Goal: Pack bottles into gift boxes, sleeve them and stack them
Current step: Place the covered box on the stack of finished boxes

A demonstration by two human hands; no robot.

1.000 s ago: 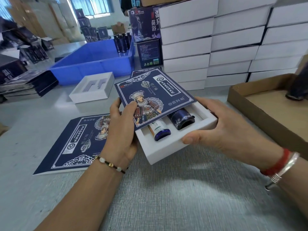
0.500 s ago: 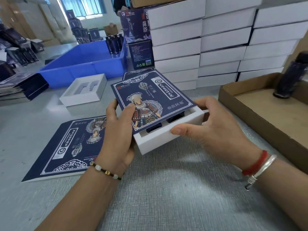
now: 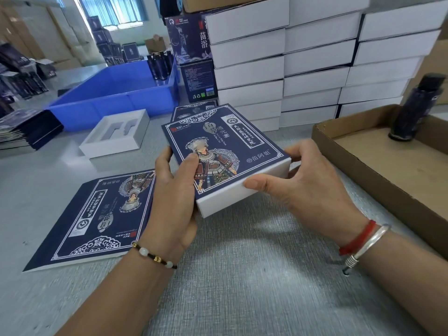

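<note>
Above the grey surface [image 3: 242, 275], at its centre, we hold the white gift box [image 3: 244, 192] inside its blue sleeve [image 3: 218, 144]. Our left hand [image 3: 174, 190] grips the sleeve at 9 o'clock; our right hand [image 3: 303, 187] curls round the box at 3 o'clock.

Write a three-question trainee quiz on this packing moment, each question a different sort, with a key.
1. True or false: the left hand grips the printed blue sleeve while the right hand holds the white gift box.
2. Which lies flat on the table to the left of the left hand?
A. a spare blue sleeve
B. a pair of scissors
C. a roll of tape
3. Fill in: the dark bottle on the right stands upright in a shallow ____ tray.

Key: 1 true; 2 A; 3 cardboard.
</note>
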